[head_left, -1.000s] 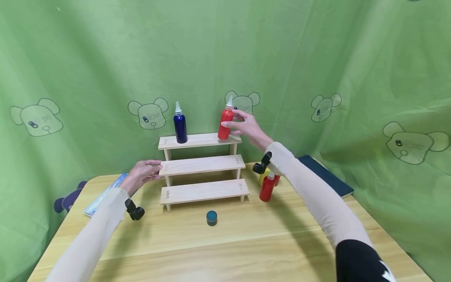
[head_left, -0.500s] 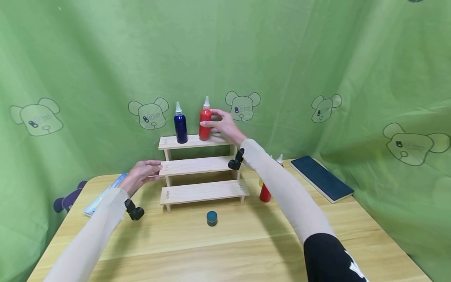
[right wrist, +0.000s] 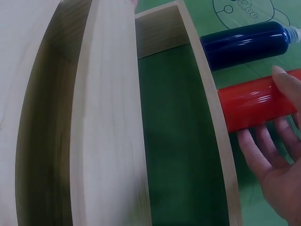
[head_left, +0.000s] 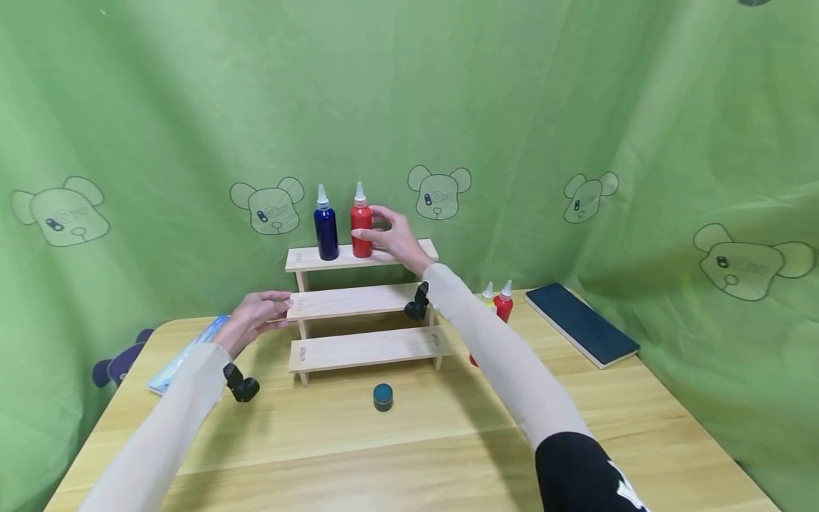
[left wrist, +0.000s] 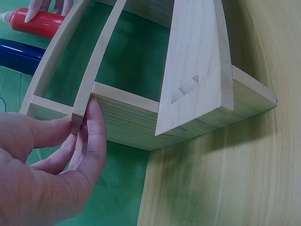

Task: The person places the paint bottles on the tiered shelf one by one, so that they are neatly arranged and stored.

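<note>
On the top step of a three-tier wooden rack (head_left: pixel 370 348) stands a red squeeze bottle (head_left: pixel 361 226) with a white pointed cap. My right hand (head_left: pixel 398 238) holds it from the right, thumb in front and fingers behind. Just left of it, a dark blue squeeze bottle (head_left: pixel 326 233) stands upright, a small gap apart. At the rack's left side my left hand (head_left: pixel 256 318) pinches the end of the middle step; the left wrist view shows the thumb (left wrist: pixel 51 132) and fingers on either side of the board's corner.
Before the rack sits a small dark teal-lidded jar (head_left: pixel 382 397). Right of it, a red bottle (head_left: pixel 503 304) and a yellow one (head_left: pixel 488 295) stand partly behind my right sleeve. A dark notebook (head_left: pixel 582 323) lies at the right, a blue-and-white booklet (head_left: pixel 185 359) at the left.
My right hand has carried the red bottle leftward along the top step and lowered it beside the blue bottle. The left hand stays on the middle step.
</note>
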A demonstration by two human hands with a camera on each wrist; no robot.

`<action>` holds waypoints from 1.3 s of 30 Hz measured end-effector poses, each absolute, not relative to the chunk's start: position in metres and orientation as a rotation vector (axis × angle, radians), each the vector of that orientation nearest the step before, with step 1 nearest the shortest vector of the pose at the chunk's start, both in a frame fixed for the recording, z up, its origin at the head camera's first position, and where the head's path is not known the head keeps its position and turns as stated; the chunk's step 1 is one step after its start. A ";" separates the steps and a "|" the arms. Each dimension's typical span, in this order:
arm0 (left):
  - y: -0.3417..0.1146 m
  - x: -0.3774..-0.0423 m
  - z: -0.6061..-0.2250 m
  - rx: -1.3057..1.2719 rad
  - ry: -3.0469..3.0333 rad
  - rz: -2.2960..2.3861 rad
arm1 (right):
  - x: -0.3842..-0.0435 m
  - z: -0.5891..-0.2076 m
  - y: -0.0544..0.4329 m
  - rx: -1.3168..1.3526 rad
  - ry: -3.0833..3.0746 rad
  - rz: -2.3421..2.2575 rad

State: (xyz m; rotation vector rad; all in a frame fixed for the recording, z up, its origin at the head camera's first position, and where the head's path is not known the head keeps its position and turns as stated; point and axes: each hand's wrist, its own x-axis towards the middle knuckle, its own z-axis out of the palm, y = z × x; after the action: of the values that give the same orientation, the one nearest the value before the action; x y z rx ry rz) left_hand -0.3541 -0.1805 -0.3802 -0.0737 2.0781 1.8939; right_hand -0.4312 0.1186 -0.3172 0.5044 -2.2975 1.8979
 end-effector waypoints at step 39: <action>-0.194 -0.356 -0.378 -0.030 2.096 1.864 | -0.366 -0.262 0.210 0.598 -2.671 1.402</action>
State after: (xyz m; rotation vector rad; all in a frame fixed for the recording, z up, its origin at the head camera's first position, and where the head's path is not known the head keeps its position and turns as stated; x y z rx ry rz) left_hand -0.3562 -0.1942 -0.3776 -0.0302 2.0964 1.8644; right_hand -0.3664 0.2095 -0.2620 0.5977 -2.6712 1.4023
